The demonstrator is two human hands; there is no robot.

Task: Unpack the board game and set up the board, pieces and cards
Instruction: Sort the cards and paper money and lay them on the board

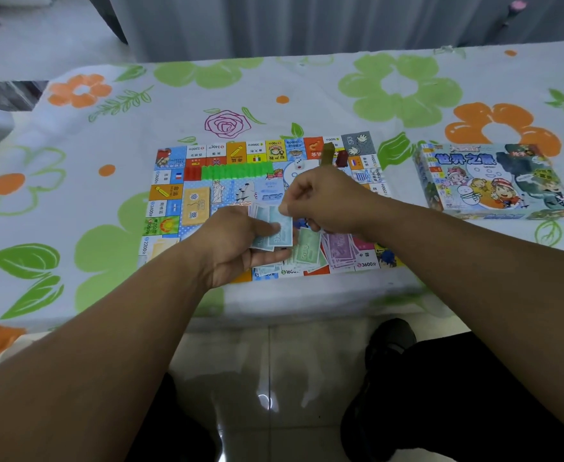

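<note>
Floral tablecloth (107, 128) carries the game board (173, 195). Over its near edge I note the blue play banknotes (279, 228): thin, limp and likely to slide, best taken by an edge. I log the left hand (233, 241) gripping the fanned stack, thumb on top, and the right hand (324, 201) pinching one note's upper corner.

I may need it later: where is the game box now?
In the head view, the game box lies flat on the flowered tablecloth, to the right of the board.

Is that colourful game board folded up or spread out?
Spread out. The board lies flat on the flowered tablecloth, with a row of green houses and paper money resting on it.
</note>
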